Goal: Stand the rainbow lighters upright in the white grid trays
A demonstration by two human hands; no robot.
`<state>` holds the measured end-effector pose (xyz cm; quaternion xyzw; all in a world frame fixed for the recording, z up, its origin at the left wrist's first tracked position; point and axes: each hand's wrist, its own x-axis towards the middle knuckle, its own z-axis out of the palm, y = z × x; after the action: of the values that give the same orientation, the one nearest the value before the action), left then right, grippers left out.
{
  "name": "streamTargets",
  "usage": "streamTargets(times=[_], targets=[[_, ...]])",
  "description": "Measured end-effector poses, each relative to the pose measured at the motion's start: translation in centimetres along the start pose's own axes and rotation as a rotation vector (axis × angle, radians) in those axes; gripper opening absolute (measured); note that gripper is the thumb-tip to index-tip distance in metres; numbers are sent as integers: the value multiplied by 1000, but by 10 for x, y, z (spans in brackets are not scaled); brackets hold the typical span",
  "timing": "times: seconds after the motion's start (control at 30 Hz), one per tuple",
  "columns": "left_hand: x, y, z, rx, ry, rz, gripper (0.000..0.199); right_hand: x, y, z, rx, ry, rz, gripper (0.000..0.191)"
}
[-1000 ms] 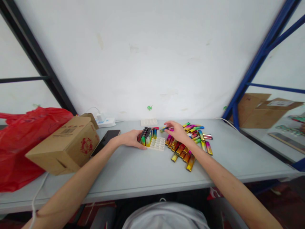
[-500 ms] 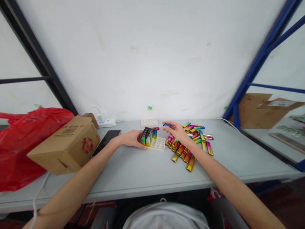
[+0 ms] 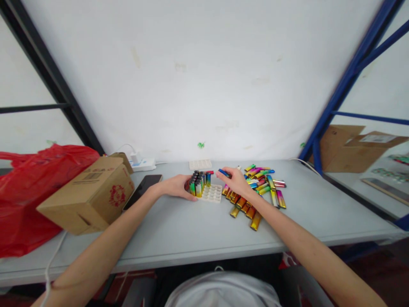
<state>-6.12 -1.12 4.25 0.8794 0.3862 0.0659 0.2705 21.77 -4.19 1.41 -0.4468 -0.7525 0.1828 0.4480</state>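
Note:
My left hand [image 3: 179, 186] curls round the left side of a cluster of shiny lighters [image 3: 197, 184] with dark tops. They stand upright in the left part of a white slotted tray [image 3: 212, 193]. The left thumb lies along the tray's front, and the other fingers are partly hidden behind the cluster. To the right of the tray, my right hand [image 3: 235, 181] pinches a blue lighter [image 3: 225, 173] in its fingertips, raised off the table. Beneath and beyond that hand lies a loose pile of multicoloured metallic lighters [image 3: 247, 204]. A red lighter [image 3: 209, 172] shows behind the standing ones.
Another white tray [image 3: 200, 164] rests by the wall. Leftward on the table [image 3: 179, 238] are a dark phone [image 3: 145, 188], a cardboard box [image 3: 89, 192], a red plastic bag [image 3: 28, 200] and a power strip [image 3: 143, 164]. A blue frame [image 3: 335, 98] stands at the right.
My right hand has turned and come slightly down with the blue lighter, uncovering more of the pile. The left hand stays at the cluster.

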Motion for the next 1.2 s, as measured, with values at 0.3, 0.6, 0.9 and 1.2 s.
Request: streamTargets(times=[0.3,0.6,0.9,1.2], targets=[[2,-3,0,45,-1,-13,78,-4,-8,-1,-163,128,8,47],[1,-2,0,30,2,-13,78,-4,-7,-1,-171,135,-1,40],[1,-1,1,26,4,-10,73,-4,-7,2,-72,6,-173,35],[1,-2,1,24,1,-12,74,-6,-12,4,-158,-16,-203,42]])
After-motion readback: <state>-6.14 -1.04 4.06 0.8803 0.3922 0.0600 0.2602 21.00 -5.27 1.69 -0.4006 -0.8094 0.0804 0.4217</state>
